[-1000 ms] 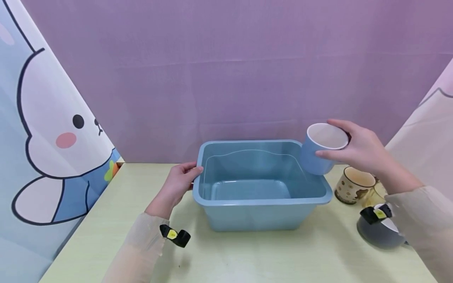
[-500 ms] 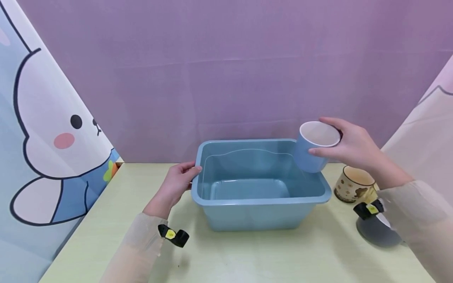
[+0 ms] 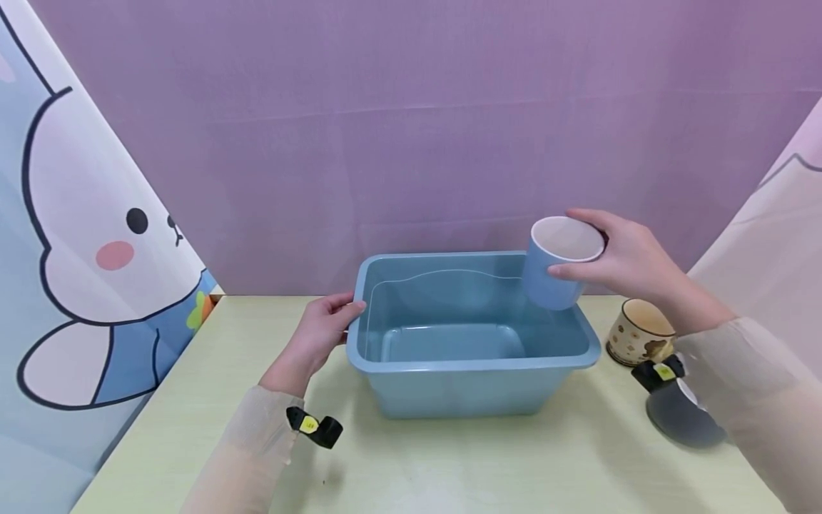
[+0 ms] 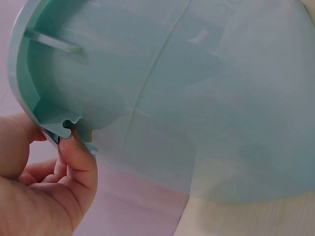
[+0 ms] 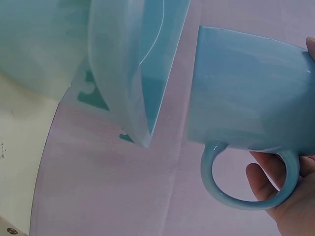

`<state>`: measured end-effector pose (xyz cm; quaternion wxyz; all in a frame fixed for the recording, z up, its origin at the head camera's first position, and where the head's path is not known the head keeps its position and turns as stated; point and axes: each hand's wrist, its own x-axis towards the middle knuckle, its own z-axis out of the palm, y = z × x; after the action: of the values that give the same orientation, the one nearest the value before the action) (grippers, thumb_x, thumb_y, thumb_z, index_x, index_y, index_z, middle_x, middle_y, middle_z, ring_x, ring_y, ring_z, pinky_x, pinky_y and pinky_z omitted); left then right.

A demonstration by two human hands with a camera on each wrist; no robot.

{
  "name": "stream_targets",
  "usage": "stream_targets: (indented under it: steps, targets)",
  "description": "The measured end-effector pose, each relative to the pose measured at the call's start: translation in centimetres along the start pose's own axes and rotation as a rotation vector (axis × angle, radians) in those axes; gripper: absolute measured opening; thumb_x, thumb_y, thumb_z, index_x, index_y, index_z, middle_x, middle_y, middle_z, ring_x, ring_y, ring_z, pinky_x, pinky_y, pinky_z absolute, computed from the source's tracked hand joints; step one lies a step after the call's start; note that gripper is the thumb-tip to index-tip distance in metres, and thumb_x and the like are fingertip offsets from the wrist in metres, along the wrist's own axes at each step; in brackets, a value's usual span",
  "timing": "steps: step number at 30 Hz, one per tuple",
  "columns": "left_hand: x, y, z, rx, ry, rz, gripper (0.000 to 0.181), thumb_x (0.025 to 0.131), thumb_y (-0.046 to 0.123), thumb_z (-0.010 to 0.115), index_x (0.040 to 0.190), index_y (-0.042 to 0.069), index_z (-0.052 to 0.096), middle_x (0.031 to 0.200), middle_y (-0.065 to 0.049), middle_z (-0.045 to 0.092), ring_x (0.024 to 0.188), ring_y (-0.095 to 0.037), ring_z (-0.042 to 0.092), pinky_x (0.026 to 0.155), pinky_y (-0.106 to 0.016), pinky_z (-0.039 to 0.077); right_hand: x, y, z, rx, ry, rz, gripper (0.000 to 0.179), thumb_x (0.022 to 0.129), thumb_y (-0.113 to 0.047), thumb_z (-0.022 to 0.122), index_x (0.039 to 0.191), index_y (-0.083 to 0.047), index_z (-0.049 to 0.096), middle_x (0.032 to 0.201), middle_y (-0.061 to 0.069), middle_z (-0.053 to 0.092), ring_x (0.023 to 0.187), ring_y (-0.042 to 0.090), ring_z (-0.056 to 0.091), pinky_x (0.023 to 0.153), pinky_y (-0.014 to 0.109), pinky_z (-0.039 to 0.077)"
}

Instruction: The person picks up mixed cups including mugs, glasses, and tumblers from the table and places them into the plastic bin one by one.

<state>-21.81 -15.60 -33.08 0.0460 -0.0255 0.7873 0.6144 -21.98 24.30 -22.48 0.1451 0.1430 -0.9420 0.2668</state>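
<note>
A blue plastic basin (image 3: pixel 459 368) stands on the table, its inside bare. My left hand (image 3: pixel 321 332) pinches its left rim, thumb on top; the left wrist view shows the fingers (image 4: pixel 78 157) curled under the rim. With my right hand (image 3: pixel 626 250) I grip a light blue mug (image 3: pixel 554 275), white inside, between thumb and fingers near its top. The mug is slightly tilted and overlaps the basin's back right corner in the head view. Its ring handle (image 5: pixel 211 179) shows in the right wrist view, with fingertips beside it.
Right of the basin stands a cream mug (image 3: pixel 632 335) with brown patterns. A dark grey rounded vessel (image 3: pixel 681 421) sits nearer, partly behind the right sleeve. A purple cloth (image 3: pixel 411 143) hangs behind the table (image 3: pixel 449 464), with a printed cloth (image 3: pixel 96 250) on the left.
My right hand has carried the light blue mug leftward, further over the basin's right end. The left hand stays at the rim, and the sleeve now hides the yellowish thing behind the cream mug.
</note>
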Motion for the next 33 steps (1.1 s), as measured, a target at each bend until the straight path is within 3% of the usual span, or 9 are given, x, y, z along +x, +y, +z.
stream_targets:
  steps: [17,33]
  targets:
    - [0.0,-0.2,0.1,0.002,-0.007,0.004,0.045,0.096,0.028,0.054,0.136,0.008,0.049,0.124,-0.015,0.06,0.097,-0.02,0.065,0.083,-0.036,0.056,0.9,-1.1,0.3,0.01,-0.081,-0.012,0.089,0.07,-0.046,0.08,0.144,-0.017,0.039,0.124,0.013,0.057,0.102,0.029,0.056,0.076,0.04,0.044]
    - [-0.2,-0.5,0.0,-0.014,-0.006,0.012,0.046,0.095,0.028,0.055,0.136,0.007,0.049,0.124,-0.015,0.06,0.097,-0.019,0.065,0.084,-0.036,0.056,1.9,-1.7,1.0,0.021,-0.107,-0.039,0.088,0.071,-0.048,0.078,0.144,-0.02,0.039,0.124,0.008,0.057,0.101,0.025,0.057,0.078,0.04,0.046]
